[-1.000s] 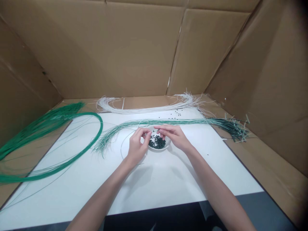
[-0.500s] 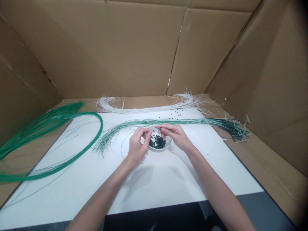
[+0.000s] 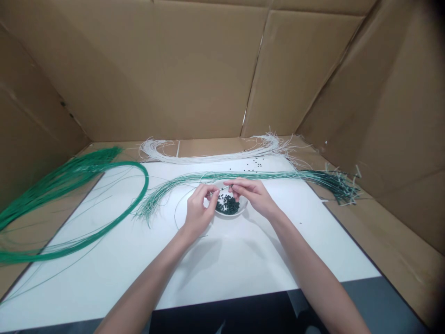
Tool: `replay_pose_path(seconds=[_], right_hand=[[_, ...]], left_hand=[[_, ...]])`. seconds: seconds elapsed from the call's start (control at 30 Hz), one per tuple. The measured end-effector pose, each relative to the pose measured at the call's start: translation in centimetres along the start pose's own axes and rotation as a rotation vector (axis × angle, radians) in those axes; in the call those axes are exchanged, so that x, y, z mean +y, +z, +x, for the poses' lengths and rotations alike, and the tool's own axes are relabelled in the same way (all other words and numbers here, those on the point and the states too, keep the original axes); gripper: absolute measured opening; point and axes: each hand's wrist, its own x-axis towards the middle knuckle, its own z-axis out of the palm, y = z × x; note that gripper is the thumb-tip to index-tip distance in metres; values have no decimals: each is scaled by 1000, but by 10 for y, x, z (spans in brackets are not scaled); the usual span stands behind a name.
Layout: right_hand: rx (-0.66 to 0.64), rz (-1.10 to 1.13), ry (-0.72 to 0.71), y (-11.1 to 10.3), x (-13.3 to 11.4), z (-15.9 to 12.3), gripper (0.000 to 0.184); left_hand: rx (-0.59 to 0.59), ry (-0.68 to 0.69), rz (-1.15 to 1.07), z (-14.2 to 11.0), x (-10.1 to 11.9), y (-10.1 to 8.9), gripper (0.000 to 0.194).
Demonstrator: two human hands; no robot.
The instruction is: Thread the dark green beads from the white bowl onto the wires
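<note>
My left hand [image 3: 201, 204] and my right hand [image 3: 254, 195] meet above a small white bowl [image 3: 244, 204]. Small dark green beads [image 3: 227, 204] lie heaped in the bowl. Between the fingertips of both hands runs a thin green strand [image 3: 225, 187], pinched at either side. A dark bead-like bit shows on it near my left fingertips. My right fingers are closed round the strand's other end, and the fingertips hide what else is there. Part of the strand loops down to the left of my left hand.
Behind the bowl lies a bundle of green strands [image 3: 243, 176] with dark beaded ends at right. White strands [image 3: 215, 160] curve farther back. A big green coil [image 3: 144, 185] fills the left. Loose beads [image 3: 257, 163] dot the white board [image 3: 313, 246]. Cardboard walls [image 3: 167, 69] surround it.
</note>
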Motion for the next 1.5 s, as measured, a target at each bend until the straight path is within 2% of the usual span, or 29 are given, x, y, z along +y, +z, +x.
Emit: replay_pose_path(seconds=[0.37, 0.53, 0.77, 1.5], right_hand=[[-95, -237, -32, -7, 1, 0, 27], [-137, -256, -47, -8, 6, -1, 28], [-129, -196, -31, -8, 5, -2, 28], [-111, -259, -52, -6, 5, -2, 28]], left_hand=[[-84, 155, 190, 2, -9, -4, 8], [-116, 231, 258, 2, -10, -4, 8], [-110, 227, 246, 1, -10, -3, 8], [-123, 278, 367, 1, -12, -3, 9]])
